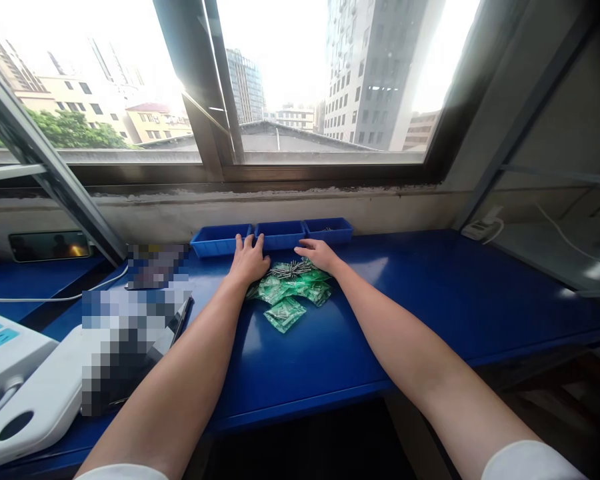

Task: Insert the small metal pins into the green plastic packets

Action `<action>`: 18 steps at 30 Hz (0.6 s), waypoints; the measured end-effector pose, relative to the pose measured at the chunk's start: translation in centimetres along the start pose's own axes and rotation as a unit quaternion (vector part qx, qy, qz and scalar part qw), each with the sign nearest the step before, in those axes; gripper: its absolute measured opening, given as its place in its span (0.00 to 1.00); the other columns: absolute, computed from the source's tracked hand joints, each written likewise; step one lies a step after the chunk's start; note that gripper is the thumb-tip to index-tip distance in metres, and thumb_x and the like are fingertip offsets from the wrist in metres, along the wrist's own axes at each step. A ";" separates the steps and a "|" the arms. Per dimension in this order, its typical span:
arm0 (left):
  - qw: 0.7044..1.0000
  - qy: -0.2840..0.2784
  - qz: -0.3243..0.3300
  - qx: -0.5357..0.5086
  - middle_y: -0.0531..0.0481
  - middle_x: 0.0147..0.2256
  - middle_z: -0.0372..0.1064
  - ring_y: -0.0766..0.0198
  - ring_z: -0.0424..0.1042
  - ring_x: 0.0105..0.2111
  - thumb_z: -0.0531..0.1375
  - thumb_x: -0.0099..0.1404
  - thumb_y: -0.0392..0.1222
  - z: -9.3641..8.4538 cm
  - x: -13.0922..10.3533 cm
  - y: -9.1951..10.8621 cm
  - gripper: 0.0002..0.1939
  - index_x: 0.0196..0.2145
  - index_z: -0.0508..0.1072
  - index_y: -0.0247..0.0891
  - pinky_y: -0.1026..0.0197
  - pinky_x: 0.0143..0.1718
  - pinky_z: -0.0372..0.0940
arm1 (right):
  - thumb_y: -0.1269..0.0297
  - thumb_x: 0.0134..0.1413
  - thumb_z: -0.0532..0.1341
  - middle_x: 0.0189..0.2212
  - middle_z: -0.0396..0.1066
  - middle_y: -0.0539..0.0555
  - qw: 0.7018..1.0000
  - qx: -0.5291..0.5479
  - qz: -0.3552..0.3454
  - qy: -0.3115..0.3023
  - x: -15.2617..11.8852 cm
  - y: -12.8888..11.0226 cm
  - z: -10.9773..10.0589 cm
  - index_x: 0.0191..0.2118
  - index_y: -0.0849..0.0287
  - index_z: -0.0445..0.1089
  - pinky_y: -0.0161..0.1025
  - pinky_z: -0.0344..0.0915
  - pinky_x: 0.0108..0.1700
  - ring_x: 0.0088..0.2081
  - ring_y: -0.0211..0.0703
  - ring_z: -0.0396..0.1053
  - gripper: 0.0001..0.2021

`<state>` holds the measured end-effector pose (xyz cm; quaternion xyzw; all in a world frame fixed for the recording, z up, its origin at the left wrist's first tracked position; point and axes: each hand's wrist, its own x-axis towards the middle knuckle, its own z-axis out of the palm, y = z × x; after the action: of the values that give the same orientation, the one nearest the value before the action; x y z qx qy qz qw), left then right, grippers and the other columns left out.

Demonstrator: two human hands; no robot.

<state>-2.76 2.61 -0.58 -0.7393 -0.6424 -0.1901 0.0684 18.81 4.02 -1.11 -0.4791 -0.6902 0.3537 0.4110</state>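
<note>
Phone (50, 245): leaning on its long edge at the far left.
White device (45, 407): lying on the near left of the blue table (430, 300).
Left bin (217, 249): sitting at the table's back, beginning the row of three.
Left hand (250, 261): reaching over the pile's left edge, its fingers spreading wide and pointing at the left and middle bins, its thumb hanging beside the screws; whether the fingertips are touching a bin, I cannot tell.
Middle bin (281, 241): standing just behind the pile.
Green packets (280, 290): lying heaped between the hands, one jutting toward the near edge.
Screws (291, 269): resting loose on the packets.
Right hand (320, 255): hovering by the pile's right side, index and thumb parting slightly, visibly gripping nothing; the other fingers are hiding.
Right bin (339, 235): holding small metal pieces.
</note>
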 end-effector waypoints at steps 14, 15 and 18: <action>0.949 0.113 -0.274 -0.108 0.32 0.66 0.29 0.32 0.30 0.64 0.58 0.56 0.50 -1.6 0.1 -0.9 0.39 0.62 0.54 0.32 0.35 0.62 0.38 | 0.55 0.52 0.61 0.59 0.60 0.61 0.985 -0.158 -0.026 0.063 -0.8 -1.4 -0.1 0.61 0.65 0.60 0.47 0.56 0.61 0.61 0.54 0.57 0.32; 0.943 0.097 -0.294 -0.125 0.32 0.66 0.28 0.31 0.31 0.64 0.59 0.55 0.51 -1.7 0.1 -1.1 0.40 0.62 0.55 0.32 0.35 0.61 0.39 | 0.55 0.52 0.61 0.59 0.60 0.61 0.984 -0.162 -0.022 0.067 -0.8 -1.4 -0.1 0.61 0.65 0.60 0.47 0.55 0.61 0.61 0.54 0.57 0.32; 0.938 0.070 -0.298 -0.163 0.32 0.66 0.25 0.31 0.34 0.64 0.61 0.53 0.49 -1.9 0.2 -1.7 0.40 0.61 0.57 0.31 0.39 0.62 0.42 | 0.54 0.52 0.61 0.59 0.60 0.60 0.985 -0.160 -0.009 0.059 -0.8 -1.4 -0.2 0.61 0.64 0.59 0.46 0.55 0.61 0.61 0.53 0.56 0.33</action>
<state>-4.79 2.42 0.97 -0.4998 -0.7867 -0.3558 -0.0681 18.69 2.93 0.02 -0.5526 -0.7167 0.2062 0.3720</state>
